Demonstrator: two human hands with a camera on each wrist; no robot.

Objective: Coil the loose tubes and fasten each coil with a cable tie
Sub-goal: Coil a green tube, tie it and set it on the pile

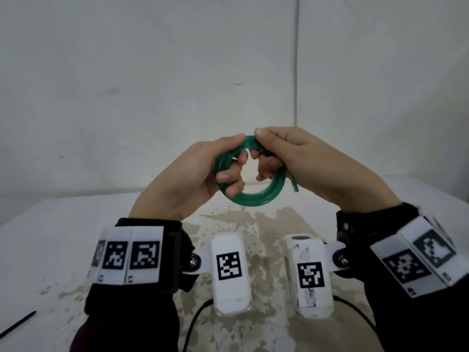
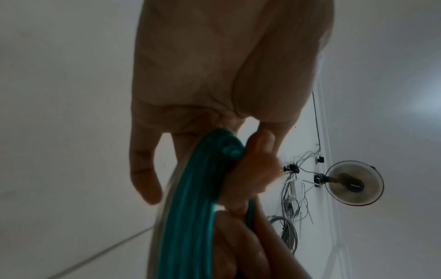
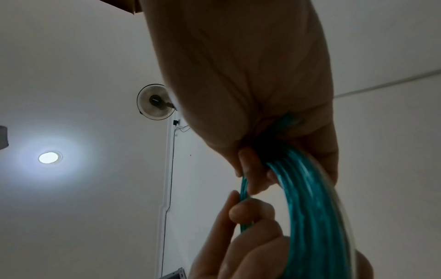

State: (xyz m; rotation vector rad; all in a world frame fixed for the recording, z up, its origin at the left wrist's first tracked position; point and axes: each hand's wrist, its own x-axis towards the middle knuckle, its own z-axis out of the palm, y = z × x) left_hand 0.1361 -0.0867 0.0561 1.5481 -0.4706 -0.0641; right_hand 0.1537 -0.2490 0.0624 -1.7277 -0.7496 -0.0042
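The left hand (image 1: 187, 174) grips the left arc of the green tube coil (image 1: 253, 196), thumb pressed on the outer top and fingers (image 1: 229, 177) curled through the centre opening. Both hands hold the coil raised above a white table (image 1: 63, 237) whose middle is worn to mottled brown patches; a thin black cable tie (image 1: 17, 323) lies on the table at the near left edge, well apart from the hands, and a black cord (image 1: 195, 318) loops below the wrist units. A plain white wall (image 1: 152, 72) stands behind, with a pale vertical conduit (image 1: 297, 59) running down it. The coil forms a ring of several stacked turns, held upright so that its opening faces the viewer; a short free end (image 1: 294, 182) points downward at the right side, just beside the right hand. The right hand (image 1: 304, 158) grips the upper right arc, thumb on top and fingers wrapped through the opening, so that the two thumbs nearly meet at the crest. In the wrist views the turns (image 2: 186, 207) run along each palm (image 3: 315, 217); a wall fan (image 2: 354, 183) and a round ceiling light (image 3: 48, 157) show beyond.
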